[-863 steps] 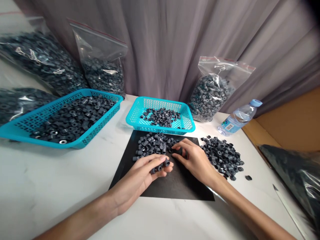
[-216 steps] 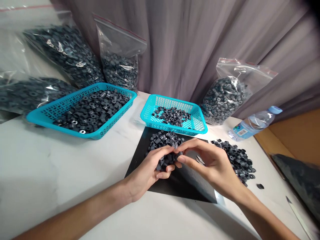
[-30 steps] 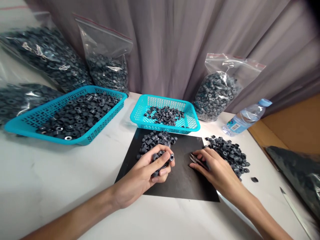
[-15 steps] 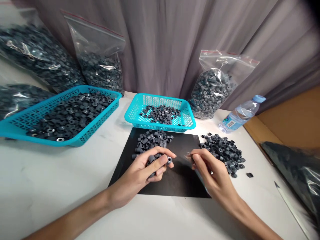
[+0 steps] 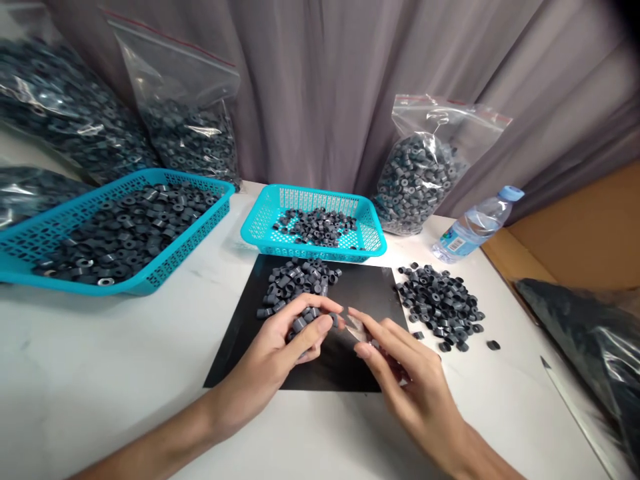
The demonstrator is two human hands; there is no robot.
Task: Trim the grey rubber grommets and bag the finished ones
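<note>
Left hand [image 5: 280, 350] cupping gray pieces [image 5: 299, 325], right hand [image 5: 415, 373] holding tweezers [image 5: 357, 329], black mat [image 5: 373, 287] beneath, turquoise basket [image 5: 313, 253] behind

Moderate light, glare on plastic bags [image 5: 195, 132], soft shadows on white tabletop [image 5: 115, 353], stretched edges, dark top-right corner.

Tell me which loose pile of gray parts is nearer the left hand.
The pile on the black mat, just beyond the left hand. The other pile lies on the table, right of the mat.
</note>
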